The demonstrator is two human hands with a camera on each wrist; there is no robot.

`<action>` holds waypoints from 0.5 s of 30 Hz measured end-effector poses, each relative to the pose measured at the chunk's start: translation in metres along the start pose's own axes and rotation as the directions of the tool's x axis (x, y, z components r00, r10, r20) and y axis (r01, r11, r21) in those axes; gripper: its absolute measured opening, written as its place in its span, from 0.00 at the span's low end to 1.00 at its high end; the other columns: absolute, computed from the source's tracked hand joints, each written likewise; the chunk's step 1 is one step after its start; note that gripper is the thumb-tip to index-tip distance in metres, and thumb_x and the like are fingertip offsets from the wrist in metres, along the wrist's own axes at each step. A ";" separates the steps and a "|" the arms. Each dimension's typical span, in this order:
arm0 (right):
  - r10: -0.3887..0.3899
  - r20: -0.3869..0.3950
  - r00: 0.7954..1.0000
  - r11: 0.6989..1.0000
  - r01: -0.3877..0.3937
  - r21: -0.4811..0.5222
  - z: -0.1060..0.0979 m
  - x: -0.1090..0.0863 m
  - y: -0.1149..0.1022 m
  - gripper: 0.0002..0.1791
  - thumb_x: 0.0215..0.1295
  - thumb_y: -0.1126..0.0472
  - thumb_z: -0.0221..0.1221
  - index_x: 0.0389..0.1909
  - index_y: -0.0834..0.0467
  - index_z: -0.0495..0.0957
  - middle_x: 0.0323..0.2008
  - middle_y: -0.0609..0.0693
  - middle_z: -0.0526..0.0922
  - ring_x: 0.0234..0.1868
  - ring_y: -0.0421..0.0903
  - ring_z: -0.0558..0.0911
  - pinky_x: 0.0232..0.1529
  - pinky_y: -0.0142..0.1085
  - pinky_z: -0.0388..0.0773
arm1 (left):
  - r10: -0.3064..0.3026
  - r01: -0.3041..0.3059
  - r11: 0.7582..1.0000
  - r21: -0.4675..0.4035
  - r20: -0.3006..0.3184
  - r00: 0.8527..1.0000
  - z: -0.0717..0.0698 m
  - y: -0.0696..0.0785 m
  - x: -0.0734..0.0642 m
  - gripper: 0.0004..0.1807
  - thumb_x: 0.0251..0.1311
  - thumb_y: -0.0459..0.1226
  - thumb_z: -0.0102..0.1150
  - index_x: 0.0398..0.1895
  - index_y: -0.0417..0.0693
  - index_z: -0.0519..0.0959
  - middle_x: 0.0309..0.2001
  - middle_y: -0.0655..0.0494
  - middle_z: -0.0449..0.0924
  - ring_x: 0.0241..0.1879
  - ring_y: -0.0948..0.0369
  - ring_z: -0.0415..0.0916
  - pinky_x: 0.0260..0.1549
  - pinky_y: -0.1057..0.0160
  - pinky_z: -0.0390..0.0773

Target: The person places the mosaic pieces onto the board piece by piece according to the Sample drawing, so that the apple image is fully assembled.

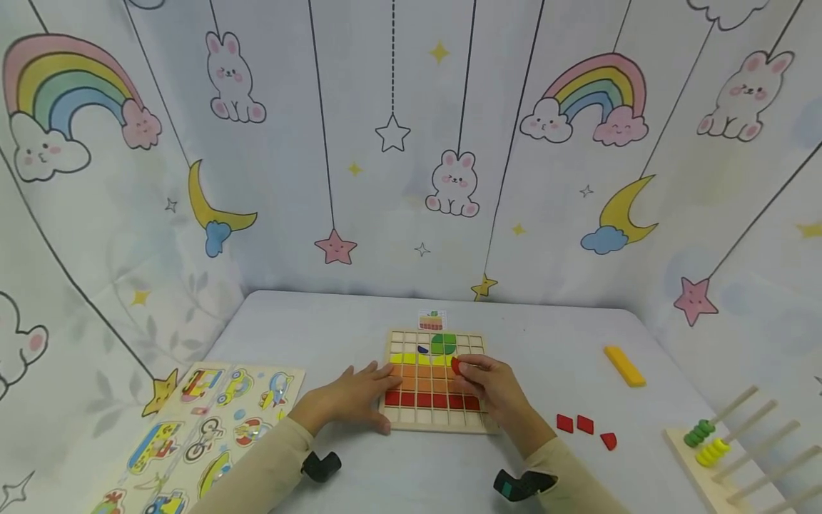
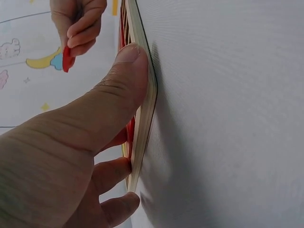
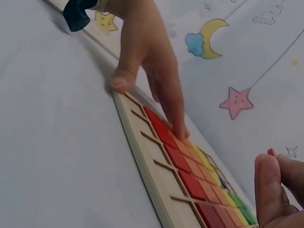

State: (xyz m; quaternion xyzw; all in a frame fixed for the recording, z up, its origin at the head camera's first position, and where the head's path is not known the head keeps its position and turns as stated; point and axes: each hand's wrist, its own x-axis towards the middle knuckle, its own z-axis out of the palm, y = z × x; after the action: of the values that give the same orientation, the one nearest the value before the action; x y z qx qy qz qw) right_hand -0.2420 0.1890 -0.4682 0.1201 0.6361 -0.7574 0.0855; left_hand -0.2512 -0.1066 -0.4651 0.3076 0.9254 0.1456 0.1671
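A wooden grid board (image 1: 437, 428) lies on the table, bearing rows of red, orange and yellow pieces, with green pieces (image 1: 443, 344) and a small blue piece (image 1: 422, 350) toward its far side. My left hand (image 1: 349, 396) rests along the board's left edge with its fingers extended; the thumb (image 2: 130, 71) touches the near edge in the left wrist view. Between thumb and fingers, my right hand (image 1: 497, 385) pinches a small red piece (image 1: 455, 366) over the board's right part. That red piece (image 2: 66, 59) is raised off the board in the left wrist view.
Two red squares (image 1: 564, 423) and a red rounded piece (image 1: 609, 441) lie to the right. Beyond them are a yellow block (image 1: 624, 366) and a pegged wooden stand (image 1: 690, 460) with beads. A picture puzzle (image 1: 253, 385) lies left; a small card (image 1: 432, 320) touches the board's far side.
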 end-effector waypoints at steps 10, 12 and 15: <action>0.048 0.231 0.972 0.970 0.010 -0.243 0.063 -0.012 0.016 0.14 0.67 0.64 0.67 0.50 0.66 0.84 0.41 0.56 0.87 0.34 0.47 0.89 0.40 0.34 0.87 | 0.001 -0.001 1.000 -0.019 0.001 1.000 0.002 -0.003 0.000 0.50 0.51 0.64 0.71 0.77 0.59 0.66 0.81 0.54 0.54 0.80 0.45 0.47 0.71 0.28 0.49; 0.032 0.256 0.966 0.935 0.061 -0.349 0.073 -0.014 0.019 0.10 0.66 0.64 0.67 0.45 0.64 0.86 0.37 0.54 0.87 0.30 0.45 0.87 0.37 0.33 0.86 | 0.004 -0.004 1.000 -0.028 -0.002 1.000 0.001 -0.003 0.000 0.50 0.51 0.63 0.71 0.77 0.59 0.66 0.81 0.55 0.54 0.80 0.44 0.47 0.71 0.27 0.48; -0.022 0.294 0.955 0.838 0.178 -0.516 0.084 -0.018 0.024 0.03 0.64 0.66 0.68 0.37 0.61 0.88 0.32 0.50 0.86 0.26 0.43 0.84 0.30 0.31 0.83 | 0.014 -0.014 0.999 -0.034 -0.009 1.000 0.000 -0.002 -0.001 0.49 0.51 0.63 0.71 0.76 0.59 0.67 0.81 0.54 0.54 0.80 0.44 0.48 0.70 0.26 0.48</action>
State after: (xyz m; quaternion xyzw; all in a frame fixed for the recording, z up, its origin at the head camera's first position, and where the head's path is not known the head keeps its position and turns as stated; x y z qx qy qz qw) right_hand -0.2246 0.1017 -0.4718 -0.0493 0.8097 -0.5615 0.1634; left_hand -0.2517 -0.1085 -0.4657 0.3105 0.9213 0.1639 0.1674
